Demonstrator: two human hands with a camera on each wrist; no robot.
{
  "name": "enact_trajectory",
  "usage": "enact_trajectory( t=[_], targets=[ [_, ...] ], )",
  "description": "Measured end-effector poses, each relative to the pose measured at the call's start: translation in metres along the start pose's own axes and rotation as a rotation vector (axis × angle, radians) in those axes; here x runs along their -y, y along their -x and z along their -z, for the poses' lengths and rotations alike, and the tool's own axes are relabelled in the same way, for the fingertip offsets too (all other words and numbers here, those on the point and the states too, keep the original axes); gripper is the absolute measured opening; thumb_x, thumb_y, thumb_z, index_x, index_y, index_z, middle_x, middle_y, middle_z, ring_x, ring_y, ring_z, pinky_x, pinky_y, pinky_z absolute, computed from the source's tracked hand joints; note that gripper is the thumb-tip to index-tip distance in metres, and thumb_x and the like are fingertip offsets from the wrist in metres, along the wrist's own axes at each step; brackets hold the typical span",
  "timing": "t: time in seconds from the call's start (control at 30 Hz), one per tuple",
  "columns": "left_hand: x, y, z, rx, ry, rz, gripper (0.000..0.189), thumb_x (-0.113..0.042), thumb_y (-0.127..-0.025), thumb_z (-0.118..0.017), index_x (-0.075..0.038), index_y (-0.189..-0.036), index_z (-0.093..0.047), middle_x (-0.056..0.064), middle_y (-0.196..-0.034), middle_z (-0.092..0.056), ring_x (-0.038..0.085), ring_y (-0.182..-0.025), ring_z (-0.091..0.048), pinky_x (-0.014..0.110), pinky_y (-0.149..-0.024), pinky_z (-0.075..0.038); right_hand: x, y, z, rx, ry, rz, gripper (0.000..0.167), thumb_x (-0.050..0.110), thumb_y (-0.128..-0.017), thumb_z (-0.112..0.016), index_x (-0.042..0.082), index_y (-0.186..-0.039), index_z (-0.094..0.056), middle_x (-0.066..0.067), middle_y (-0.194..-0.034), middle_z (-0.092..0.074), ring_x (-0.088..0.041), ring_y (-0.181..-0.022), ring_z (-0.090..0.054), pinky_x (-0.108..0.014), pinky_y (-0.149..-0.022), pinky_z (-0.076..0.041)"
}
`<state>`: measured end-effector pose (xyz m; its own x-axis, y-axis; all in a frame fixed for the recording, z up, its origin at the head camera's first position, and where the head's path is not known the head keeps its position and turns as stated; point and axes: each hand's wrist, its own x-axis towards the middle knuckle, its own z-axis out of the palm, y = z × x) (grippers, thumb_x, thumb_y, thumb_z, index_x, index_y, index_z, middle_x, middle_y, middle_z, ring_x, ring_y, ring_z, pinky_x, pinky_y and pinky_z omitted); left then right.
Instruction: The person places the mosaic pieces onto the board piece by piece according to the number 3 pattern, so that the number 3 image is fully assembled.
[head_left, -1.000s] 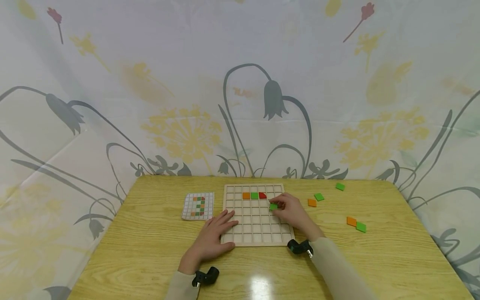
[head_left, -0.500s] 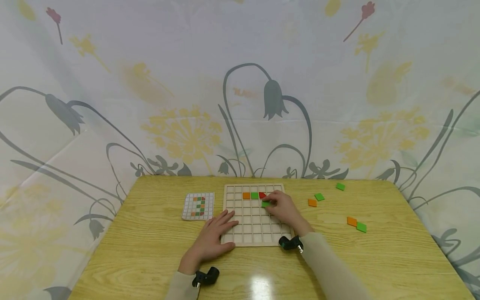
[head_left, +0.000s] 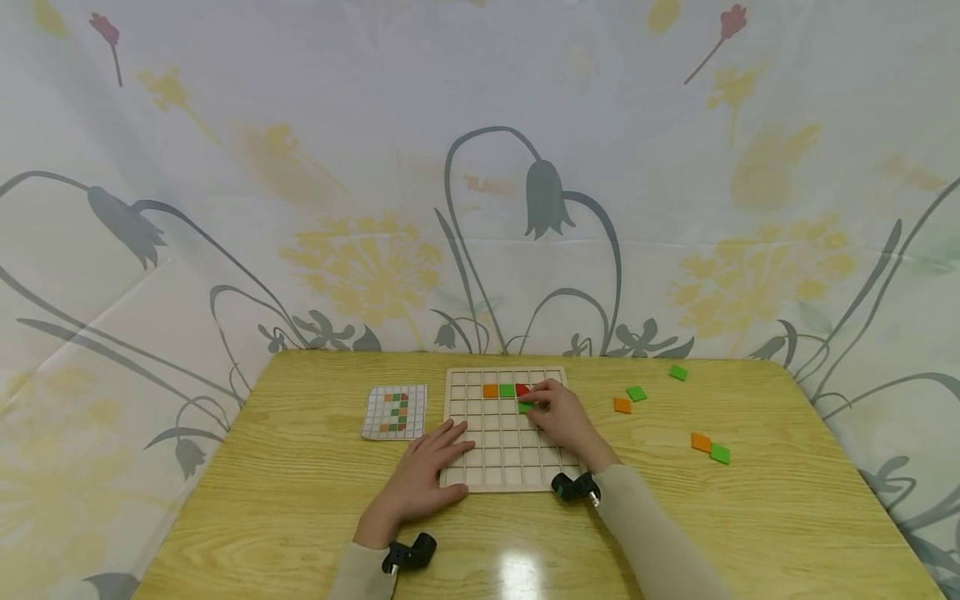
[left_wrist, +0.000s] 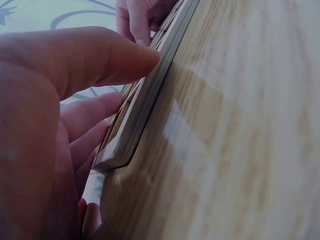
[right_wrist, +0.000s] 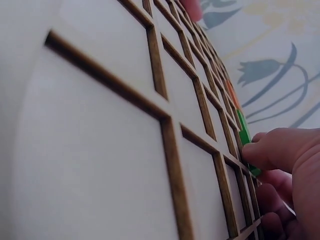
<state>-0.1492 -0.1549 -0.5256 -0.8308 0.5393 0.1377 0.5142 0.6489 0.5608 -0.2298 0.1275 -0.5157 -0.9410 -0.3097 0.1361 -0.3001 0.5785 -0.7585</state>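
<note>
A wooden grid board [head_left: 498, 458] lies on the table, and its raised ribs show closely in the right wrist view. In its second row sit an orange square tile [head_left: 491, 391], a green square tile [head_left: 507, 391] and a red piece [head_left: 522, 389], the last partly behind fingers. My right hand [head_left: 561, 418] pinches another green square tile [head_left: 525, 408] at the cell below the red piece; whether it sits fully in the cell is hidden. My left hand [head_left: 422, 479] rests with spread fingers on the board's left side, its thumb at the near edge [left_wrist: 150, 95].
A paper pattern card [head_left: 372, 414] with a coloured grid lies left of the board. To the right are several loose tiles, among them an orange tile [head_left: 622, 405] and a green tile [head_left: 720, 453]. A patterned cloth [head_left: 337, 208] hangs behind the table.
My right hand has moved left across the board with the green tile, from the right-hand columns to below the red piece. The left hand has stayed in place.
</note>
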Motion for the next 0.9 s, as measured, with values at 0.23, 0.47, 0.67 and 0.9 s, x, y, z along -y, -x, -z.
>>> enact_trajectory(
  t=[0.23,0.47,0.67,0.9],
  targets=[
    [0.0008,-0.0002,-0.0014,-0.003,-0.002,0.003,0.062,-0.039,-0.085,-0.065,-0.017,-0.143,-0.056,0.002,-0.16,-0.033,0.024,-0.15,-0.019,0.061,-0.113,-0.02,-0.0029,0.001,0.002,-0.033,-0.077,-0.036,0.023,0.003,-0.087,-0.069,0.007,-0.109,-0.076,-0.006,-0.112,-0.059,-0.02,-0.09,-0.055,-0.038,-0.08,-0.047],
    [-0.0013,0.0001,-0.0001,-0.003,0.007,0.012,0.062,-0.037,-0.085,-0.065,-0.016,-0.143,-0.056,0.002,-0.16,-0.033,0.025,-0.15,-0.019,0.061,-0.113,-0.019,-0.0048,0.0012,0.0034,-0.035,-0.093,-0.011,0.021,0.003,-0.087,-0.068,0.008,-0.106,-0.076,-0.004,-0.1,-0.058,-0.019,-0.082,-0.051,-0.036,-0.074,-0.045],
    [-0.002,0.0,0.0002,-0.002,0.0,0.011,0.062,-0.038,-0.085,-0.065,-0.017,-0.143,-0.056,0.002,-0.16,-0.033,0.024,-0.15,-0.019,0.061,-0.114,-0.019,-0.0052,0.0005,0.0018,-0.019,-0.077,-0.011,0.019,0.004,-0.088,-0.068,0.008,-0.104,-0.076,-0.003,-0.1,-0.058,-0.018,-0.082,-0.051,-0.036,-0.075,-0.045],
    [0.0002,0.0002,-0.0018,-0.001,-0.018,0.021,0.063,-0.039,-0.085,-0.066,-0.018,-0.144,-0.056,-0.001,-0.161,-0.032,0.021,-0.151,-0.018,0.058,-0.115,-0.019,-0.0029,-0.0007,0.0013,-0.018,-0.05,-0.04,0.017,0.004,-0.088,-0.07,0.009,-0.102,-0.077,-0.002,-0.101,-0.058,-0.017,-0.084,-0.052,-0.036,-0.076,-0.046]
  ],
)
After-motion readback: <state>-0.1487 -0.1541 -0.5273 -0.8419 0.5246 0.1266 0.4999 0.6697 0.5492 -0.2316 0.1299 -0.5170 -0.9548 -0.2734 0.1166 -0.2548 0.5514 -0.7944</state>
